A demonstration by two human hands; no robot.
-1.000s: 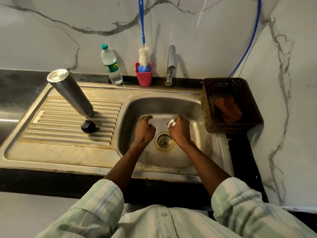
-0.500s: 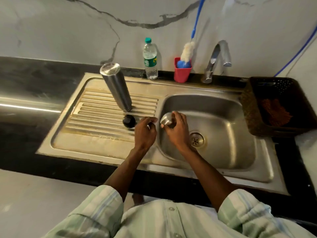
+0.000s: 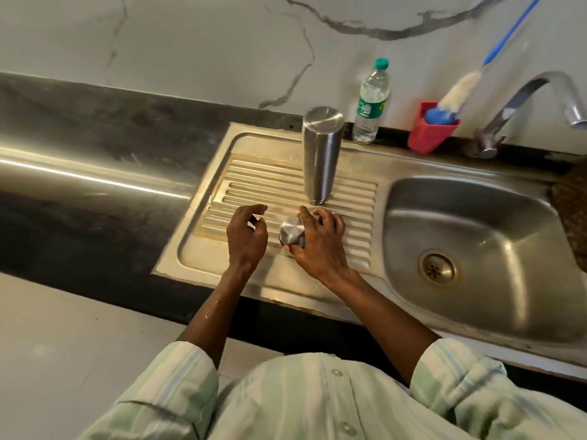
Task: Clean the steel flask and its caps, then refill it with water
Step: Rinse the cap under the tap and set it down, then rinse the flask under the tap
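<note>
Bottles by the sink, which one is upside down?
The steel flask, standing mouth-down on the drainboard. The plastic bottle behind it stands upright, green cap on top.

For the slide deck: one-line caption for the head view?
Right hand sets steel cap on drainboard beside upturned flask; left hand empty.

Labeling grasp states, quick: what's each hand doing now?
Left hand: loosely curled, holding nothing, open.
Right hand: closed on the steel cap.
</note>
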